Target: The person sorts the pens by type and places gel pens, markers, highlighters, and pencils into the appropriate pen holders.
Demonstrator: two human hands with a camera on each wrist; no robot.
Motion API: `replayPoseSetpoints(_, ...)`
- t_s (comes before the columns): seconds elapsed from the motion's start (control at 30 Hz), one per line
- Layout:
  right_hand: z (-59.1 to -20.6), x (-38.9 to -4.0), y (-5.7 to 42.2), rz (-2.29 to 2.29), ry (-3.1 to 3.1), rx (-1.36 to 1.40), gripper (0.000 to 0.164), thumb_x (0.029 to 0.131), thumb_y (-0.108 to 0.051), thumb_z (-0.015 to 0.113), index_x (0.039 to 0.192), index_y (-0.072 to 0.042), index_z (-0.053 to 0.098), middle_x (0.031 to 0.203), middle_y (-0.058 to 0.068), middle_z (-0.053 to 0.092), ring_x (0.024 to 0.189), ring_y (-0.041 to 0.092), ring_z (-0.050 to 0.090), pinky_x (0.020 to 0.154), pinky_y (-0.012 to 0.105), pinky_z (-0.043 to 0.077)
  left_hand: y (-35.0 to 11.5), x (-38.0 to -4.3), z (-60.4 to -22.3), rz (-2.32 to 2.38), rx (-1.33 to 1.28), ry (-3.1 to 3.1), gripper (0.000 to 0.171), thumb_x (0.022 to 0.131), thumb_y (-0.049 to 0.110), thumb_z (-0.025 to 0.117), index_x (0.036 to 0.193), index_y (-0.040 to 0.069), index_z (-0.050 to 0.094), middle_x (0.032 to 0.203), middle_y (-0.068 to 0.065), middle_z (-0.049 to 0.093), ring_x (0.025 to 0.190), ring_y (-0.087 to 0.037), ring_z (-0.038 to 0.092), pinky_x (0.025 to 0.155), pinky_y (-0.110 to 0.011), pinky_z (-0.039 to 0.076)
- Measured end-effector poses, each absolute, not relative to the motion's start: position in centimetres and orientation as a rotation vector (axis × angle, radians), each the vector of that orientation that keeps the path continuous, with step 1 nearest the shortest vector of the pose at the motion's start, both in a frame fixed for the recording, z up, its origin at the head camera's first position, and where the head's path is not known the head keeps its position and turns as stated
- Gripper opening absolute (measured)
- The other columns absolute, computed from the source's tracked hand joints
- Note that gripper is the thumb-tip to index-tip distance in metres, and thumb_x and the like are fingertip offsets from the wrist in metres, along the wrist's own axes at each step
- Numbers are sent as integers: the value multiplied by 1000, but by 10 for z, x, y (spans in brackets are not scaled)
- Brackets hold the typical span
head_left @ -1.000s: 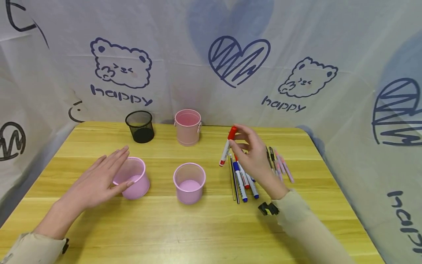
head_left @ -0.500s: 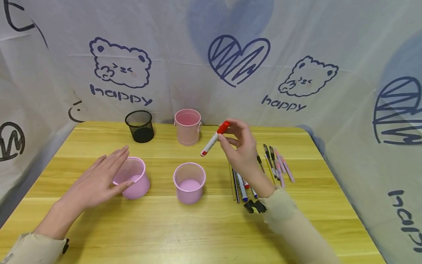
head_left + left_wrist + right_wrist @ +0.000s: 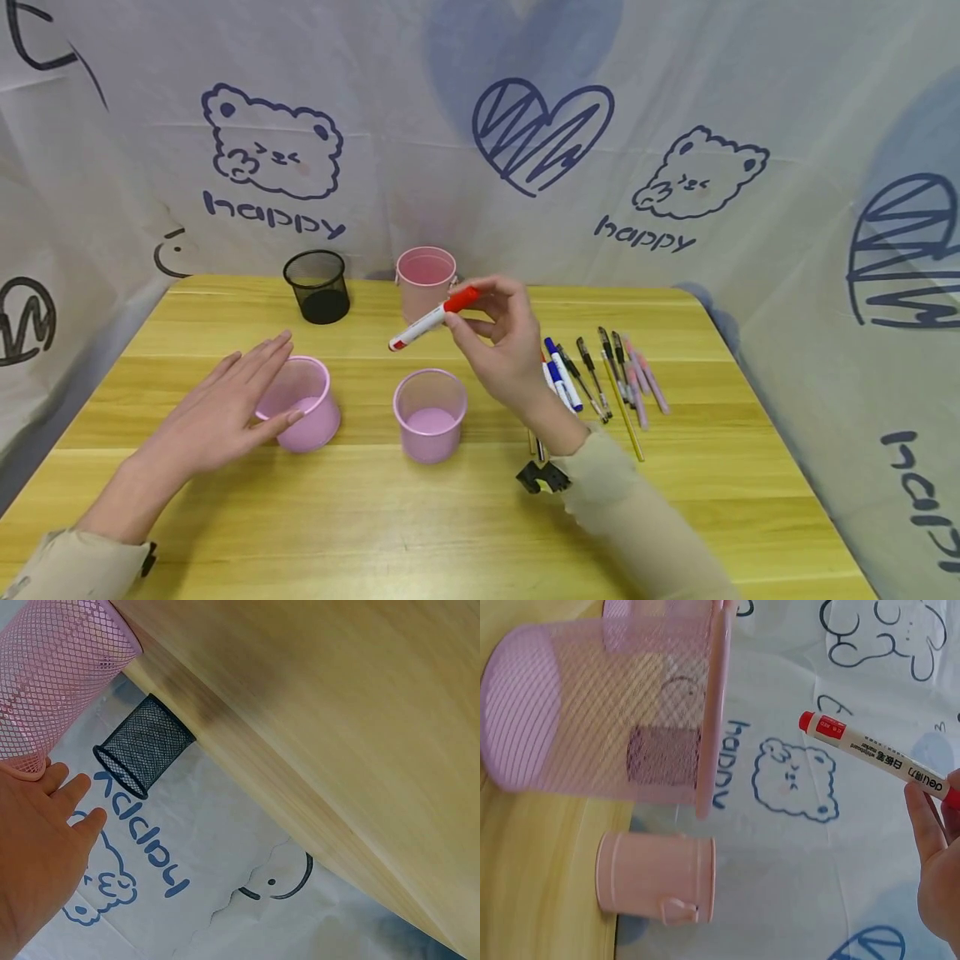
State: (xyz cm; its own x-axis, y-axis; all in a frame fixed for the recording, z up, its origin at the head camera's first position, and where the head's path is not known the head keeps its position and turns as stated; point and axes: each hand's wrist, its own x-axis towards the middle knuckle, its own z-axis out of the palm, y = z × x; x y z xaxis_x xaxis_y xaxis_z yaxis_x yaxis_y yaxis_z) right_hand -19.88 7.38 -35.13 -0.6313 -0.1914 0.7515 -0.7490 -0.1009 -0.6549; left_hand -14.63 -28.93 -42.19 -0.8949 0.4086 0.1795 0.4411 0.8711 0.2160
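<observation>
My right hand (image 3: 498,346) pinches a red-capped whiteboard marker (image 3: 427,322) by its cap. The white barrel slants down to the left, in the air above and behind the right-hand lilac mesh cup (image 3: 431,440). In the right wrist view the marker (image 3: 874,748) shows its printed side, its red end level with the cup's open side. My left hand (image 3: 217,408) lies with straight fingers against the left-hand lilac mesh cup (image 3: 315,427), hiding part of its rim. Its thumb crosses the cup's near side. Both cups stand upright, and no pens show inside them.
At the back stand a black mesh cup (image 3: 322,302) and a pink bucket (image 3: 420,292), partly behind the marker. To the right lie blue-capped markers (image 3: 564,379), black pens (image 3: 609,358), pink pens (image 3: 654,390) and a yellow pencil (image 3: 626,421). A printed cloth hangs behind the table.
My right hand has carried the red marker leftward from above the pens to above the right-hand lilac cup, and the marker has tilted nearer level. My left hand has stayed put.
</observation>
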Motion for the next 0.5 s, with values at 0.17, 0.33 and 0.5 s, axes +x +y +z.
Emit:
replayPoseSetpoints(0.17, -353, -195, 59, 1827, -1757, 1048, 47, 87, 20, 69, 125, 12, 43, 115, 32, 62, 97, 36, 69, 82, 40, 65, -289, -146, -422, -381, -661, -2914, 92, 100, 54, 63, 167, 11, 18, 174, -10, 18, 156, -38, 25, 131, -49, 7)
replayPoseSetpoints(0.33, -355, -188, 43, 1864, -1768, 1097, 46, 88, 19, 69, 126, 10, 44, 115, 30, 63, 99, 39, 69, 83, 41, 64, -289, -146, -422, -380, -664, -2911, 92, 100, 54, 63, 168, 11, 18, 174, -11, 18, 156, -39, 26, 130, -49, 7)
replayPoseSetpoints(0.5, -359, -182, 29, 1861, -1812, 1149, 45, 89, 17, 70, 125, 7, 45, 116, 29, 63, 102, 40, 69, 83, 39, 64, -289, -147, -422, -388, -667, -2908, 92, 99, 54, 64, 167, 10, 18, 173, -11, 19, 156, -38, 25, 130, -51, 9)
